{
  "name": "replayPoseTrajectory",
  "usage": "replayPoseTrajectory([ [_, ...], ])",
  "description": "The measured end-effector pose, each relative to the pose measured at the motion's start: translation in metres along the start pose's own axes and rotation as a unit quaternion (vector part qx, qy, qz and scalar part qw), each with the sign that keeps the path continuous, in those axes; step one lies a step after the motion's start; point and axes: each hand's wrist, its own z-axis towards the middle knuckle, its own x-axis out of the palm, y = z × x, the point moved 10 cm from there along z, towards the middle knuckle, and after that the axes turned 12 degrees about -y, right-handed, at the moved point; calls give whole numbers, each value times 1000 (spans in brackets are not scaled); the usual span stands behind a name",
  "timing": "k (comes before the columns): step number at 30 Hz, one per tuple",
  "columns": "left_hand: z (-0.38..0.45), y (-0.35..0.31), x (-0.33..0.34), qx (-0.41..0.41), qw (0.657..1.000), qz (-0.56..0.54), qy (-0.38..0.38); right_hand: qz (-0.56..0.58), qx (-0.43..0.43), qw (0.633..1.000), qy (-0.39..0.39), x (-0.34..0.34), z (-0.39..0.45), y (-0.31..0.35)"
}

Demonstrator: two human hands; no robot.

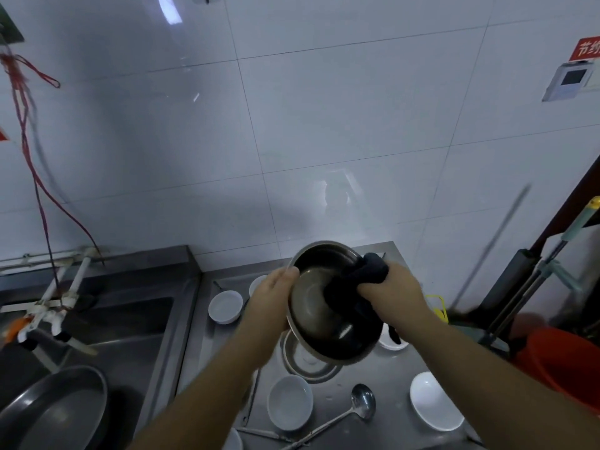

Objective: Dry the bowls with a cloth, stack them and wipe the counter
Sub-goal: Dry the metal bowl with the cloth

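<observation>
Steel counter (386, 378), left hand (269, 300) holding metal bowl (328, 303), right hand (394, 287) pressing dark cloth (354, 287) inside

Dim, bluish light. Glare streaks the tiled wall (324, 108). Wide-angle distortion bends the edges; motion blur softens the taps (48, 306).

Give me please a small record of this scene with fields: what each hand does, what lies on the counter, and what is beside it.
left hand: left hand holds the round steel bowl by its rim, lifted and tilted
right hand: right hand presses a dark cloth into the bowl; grip curled round the cloth
counter: steel counter carries several small white bowls, a second steel bowl and a metal ladle
left side: sink with a grey pan
right side: orange bucket
</observation>
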Motion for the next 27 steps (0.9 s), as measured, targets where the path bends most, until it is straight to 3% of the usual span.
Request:
replayPoseTrajectory([
  [2,4,-5,1,-26,998,22,51,-50,-60,996,35,-1,2,17],
  [4,5,-12,-2,-1,998,48,35,-44,-73,995,41,0,-1,23],
  [7,3,-27,0,119,989,86,-7,21,-36,999,-22,-6,-5,14],
  [11,-6,-17,9,145,984,102,29,40,20,997,-56,-8,-10,-13],
  [14,-8,-16,9,150,985,89,9,99,89,987,-86,-6,-17,-35],
  [18,-22,-8,9,163,977,77,-111,251,286,924,-36,43,-43,-77],
  [20,-38,0,21,188,975,40,-112,254,322,911,-33,54,-52,-89],
  [24,-41,10,31,190,980,9,-52,199,287,936,-46,40,-39,-97],
  [27,-31,6,25,220,966,131,-36,139,224,962,-69,20,-17,-90],
])
